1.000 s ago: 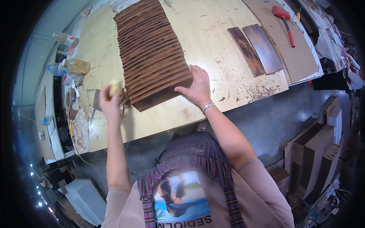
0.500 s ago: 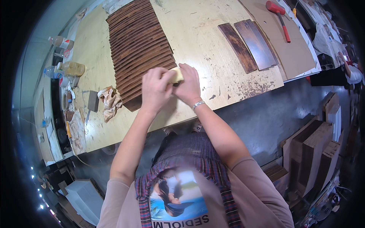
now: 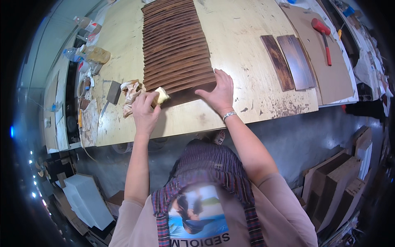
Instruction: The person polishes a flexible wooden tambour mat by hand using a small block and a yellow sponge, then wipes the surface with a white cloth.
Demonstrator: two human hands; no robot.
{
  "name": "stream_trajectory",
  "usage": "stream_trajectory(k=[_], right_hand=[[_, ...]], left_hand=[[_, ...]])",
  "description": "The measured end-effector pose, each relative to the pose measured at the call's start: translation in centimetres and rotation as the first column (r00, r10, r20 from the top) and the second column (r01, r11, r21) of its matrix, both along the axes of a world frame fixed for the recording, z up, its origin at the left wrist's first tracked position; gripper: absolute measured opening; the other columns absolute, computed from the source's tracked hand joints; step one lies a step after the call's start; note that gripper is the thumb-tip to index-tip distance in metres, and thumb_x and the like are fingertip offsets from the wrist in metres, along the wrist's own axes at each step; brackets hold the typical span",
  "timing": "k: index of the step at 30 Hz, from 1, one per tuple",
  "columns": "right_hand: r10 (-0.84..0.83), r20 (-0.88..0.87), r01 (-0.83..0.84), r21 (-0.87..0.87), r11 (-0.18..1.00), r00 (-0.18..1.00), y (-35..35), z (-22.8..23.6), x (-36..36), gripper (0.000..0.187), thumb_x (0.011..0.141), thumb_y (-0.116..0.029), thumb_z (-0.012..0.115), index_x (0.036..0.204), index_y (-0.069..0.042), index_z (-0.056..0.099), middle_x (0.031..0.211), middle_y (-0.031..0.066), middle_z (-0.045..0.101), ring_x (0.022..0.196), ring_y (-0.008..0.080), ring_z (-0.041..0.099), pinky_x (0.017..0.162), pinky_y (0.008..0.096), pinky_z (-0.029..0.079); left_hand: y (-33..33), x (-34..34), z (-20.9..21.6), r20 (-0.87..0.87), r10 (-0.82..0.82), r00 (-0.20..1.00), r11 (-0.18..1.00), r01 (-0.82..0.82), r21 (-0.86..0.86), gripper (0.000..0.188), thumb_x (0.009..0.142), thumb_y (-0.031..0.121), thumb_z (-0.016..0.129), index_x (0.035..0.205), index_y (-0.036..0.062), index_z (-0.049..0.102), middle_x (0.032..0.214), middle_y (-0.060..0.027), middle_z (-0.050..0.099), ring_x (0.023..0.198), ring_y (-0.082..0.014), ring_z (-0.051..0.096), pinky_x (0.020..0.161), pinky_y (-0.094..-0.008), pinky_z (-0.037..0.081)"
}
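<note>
A long row of dark brown wooden planks (image 3: 177, 53) lies overlapping on the pale worktable (image 3: 242, 61). My left hand (image 3: 145, 111) is closed on a pale yellow sponge (image 3: 162, 96), at the left end of the nearest plank (image 3: 187, 96). At that plank's right end rests my right hand (image 3: 221, 91), its thumb and fingers spread apart around the corner. Just left of the sponge lies a crumpled, stained cloth (image 3: 131, 92), partly behind my left hand. A dark rectangular block (image 3: 114, 92) sits beside the cloth.
Plastic bottles (image 3: 95, 54) stand along the table's left side. Two separate planks (image 3: 294, 61) lie at the right, near a red mallet (image 3: 322, 28) on a cardboard sheet (image 3: 304, 20). Stacked boards (image 3: 333, 181) stand on the floor at the lower right, and a white box (image 3: 86, 201) at the lower left.
My left hand has moved left with the sponge, from the nearest plank's right end to its left end. My hands have parted, and the right one has spread its fingers. The whole view has shifted.
</note>
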State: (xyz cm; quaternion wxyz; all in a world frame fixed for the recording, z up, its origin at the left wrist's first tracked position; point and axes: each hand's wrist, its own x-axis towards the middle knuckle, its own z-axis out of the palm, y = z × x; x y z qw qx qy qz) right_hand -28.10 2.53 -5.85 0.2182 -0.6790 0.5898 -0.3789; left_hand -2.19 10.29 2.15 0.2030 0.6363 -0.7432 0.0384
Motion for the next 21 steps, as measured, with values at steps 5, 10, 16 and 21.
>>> stream_trajectory(k=[5, 10, 16, 21], right_hand=[[0.028, 0.001, -0.028, -0.026, 0.999, 1.0, 0.0, 0.1, 0.7, 0.089, 0.06, -0.043, 0.093, 0.126, 0.007, 0.059, 0.138, 0.0214, 0.056, 0.134, 0.037, 0.045, 0.116, 0.0459, 0.033], [-0.001, -0.009, 0.001, -0.016, 1.0, 1.0, -0.1, 0.0, 0.0, 0.088, 0.06, -0.043, 0.093, 0.125, 0.006, 0.06, 0.139, 0.0207, 0.055, 0.133, 0.0368, 0.046, 0.115, 0.046, 0.035], [0.017, -0.014, -0.017, -0.016, 1.0, 1.0, 0.1, 0.3, 1.1, 0.089, 0.06, -0.042, 0.094, 0.127, 0.005, 0.058, 0.138, 0.0199, 0.055, 0.132, 0.0366, 0.047, 0.114, 0.0457, 0.036], [-0.015, -0.057, 0.015, -0.004, 1.0, 0.998, -0.2, 0.1, 0.0, 0.093, 0.057, -0.04, 0.094, 0.132, 0.003, 0.057, 0.137, 0.0175, 0.057, 0.132, 0.0339, 0.048, 0.115, 0.0432, 0.037]], left_hand=[[4.2, 12.7, -5.9, -0.706, 0.455, 0.543, 0.879, -0.399, 0.26, 0.04, 0.085, 0.005, 0.068, 0.124, 0.0036, 0.059, 0.117, -0.0106, 0.065, 0.108, -0.0236, 0.064, 0.096, -0.0371, 0.053], [-0.3, 9.2, -5.2, -0.895, 0.319, -0.312, 0.942, 0.0, 0.336, 0.044, 0.093, 0.005, 0.061, 0.135, 0.001, 0.05, 0.124, -0.014, 0.061, 0.115, -0.0273, 0.06, 0.096, -0.0433, 0.055], [-5.7, 18.3, -6.2, -0.924, 0.382, 0.01, 0.853, -0.388, 0.349, 0.039, 0.095, 0.004, 0.061, 0.132, 0.0, 0.049, 0.108, -0.0141, 0.065, 0.09, -0.0198, 0.067, 0.078, -0.0312, 0.056], [-12.5, 2.0, -0.8, -0.761, 0.193, 0.619, 0.981, -0.105, 0.164, 0.04, 0.09, 0.011, 0.069, 0.128, 0.0082, 0.061, 0.107, -0.0105, 0.066, 0.093, -0.0203, 0.065, 0.08, -0.0341, 0.053]])
